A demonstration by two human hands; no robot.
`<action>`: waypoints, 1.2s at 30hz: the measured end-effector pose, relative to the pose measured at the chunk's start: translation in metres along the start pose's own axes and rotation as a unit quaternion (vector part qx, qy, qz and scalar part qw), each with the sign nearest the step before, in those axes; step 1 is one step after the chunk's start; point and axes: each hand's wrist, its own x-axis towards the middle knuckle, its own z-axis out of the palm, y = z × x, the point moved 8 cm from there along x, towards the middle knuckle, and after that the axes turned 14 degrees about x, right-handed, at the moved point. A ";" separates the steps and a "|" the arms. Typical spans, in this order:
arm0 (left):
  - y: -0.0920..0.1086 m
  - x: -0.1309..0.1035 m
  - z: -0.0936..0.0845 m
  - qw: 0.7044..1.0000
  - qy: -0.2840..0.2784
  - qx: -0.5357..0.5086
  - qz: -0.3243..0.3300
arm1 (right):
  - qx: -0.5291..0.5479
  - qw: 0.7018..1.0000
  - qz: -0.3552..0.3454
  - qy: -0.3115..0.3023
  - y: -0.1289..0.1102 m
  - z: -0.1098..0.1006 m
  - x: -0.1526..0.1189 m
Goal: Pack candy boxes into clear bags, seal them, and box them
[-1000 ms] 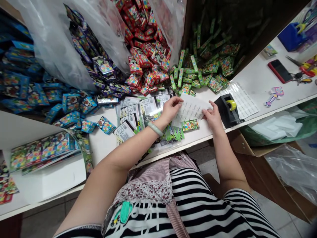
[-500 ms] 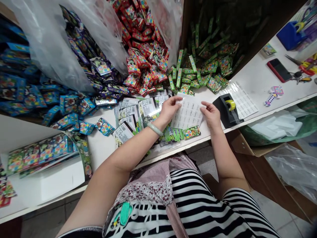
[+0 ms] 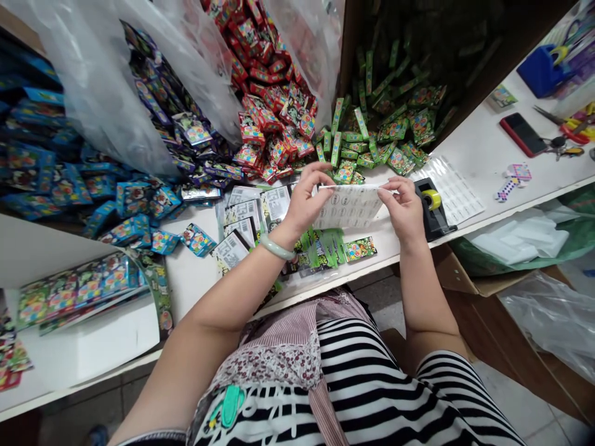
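Observation:
A white sticker sheet [image 3: 349,209] printed with rows of small oval labels hangs between my two hands, its top edge bent over. My left hand [image 3: 307,201] pinches the upper left corner, a pale bangle on its wrist. At the upper right corner, my right hand [image 3: 403,207] grips the sheet between thumb and fingers. Below it lie green printed bags [image 3: 320,251] and a small green packet [image 3: 360,249]. Several flat packages with barcodes [image 3: 242,217] lie left of the sheet. A black tape dispenser [image 3: 434,210] with yellow tape stands just right of my right hand.
Heaps of blue [image 3: 28,161], purple [image 3: 193,130], red [image 3: 274,118] and green packets [image 3: 395,136] fill the back. Another label sheet [image 3: 458,189], a red-cased phone [image 3: 523,133], keys [image 3: 562,145] and scissors [image 3: 576,131] lie right. A white box [image 3: 116,328] of packets sits left.
Both hands have moved slightly apart, the left leftward and the right rightward. The sheet went from lying nearly flat to being tilted, with its upper edge bent over.

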 end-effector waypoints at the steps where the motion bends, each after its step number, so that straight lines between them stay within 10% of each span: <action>1: 0.002 -0.002 0.002 0.998 -0.026 -0.058 -0.016 | 0.013 1.000 -0.003 -0.002 -0.005 0.001 -0.001; 17: 0.002 -0.032 0.000 0.941 -0.070 -0.263 -0.200 | 0.139 0.985 0.100 0.031 -0.044 0.015 -0.031; 36: 0.013 -0.043 -0.020 0.977 -0.046 -0.140 -0.154 | 0.105 0.973 0.142 -0.147 -0.048 0.035 -0.032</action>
